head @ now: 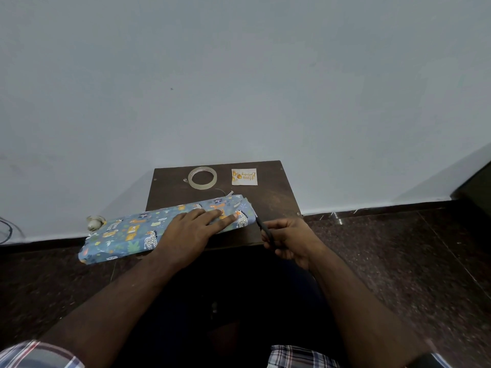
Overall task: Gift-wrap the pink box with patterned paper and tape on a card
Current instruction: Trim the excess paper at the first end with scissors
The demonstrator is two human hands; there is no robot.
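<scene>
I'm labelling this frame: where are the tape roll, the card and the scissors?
tape roll (pixel 202 177), head view, on its clear ring.
card (pixel 244 176), head view, on its printed face.
scissors (pixel 265 227), head view, on the dark blades.

Dark board (pixel 276 200): tape roll (pixel 202 177), card (pixel 244 176), wrapped box (pixel 138 229).

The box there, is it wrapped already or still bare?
Wrapped on every side in view: the box shows only blue animal-print paper, no pink. The left hand presses it flat. Its right end is too small to judge.

Wrapped box (pixel 127 232) lying flat, card (pixel 244 176) beyond
</scene>
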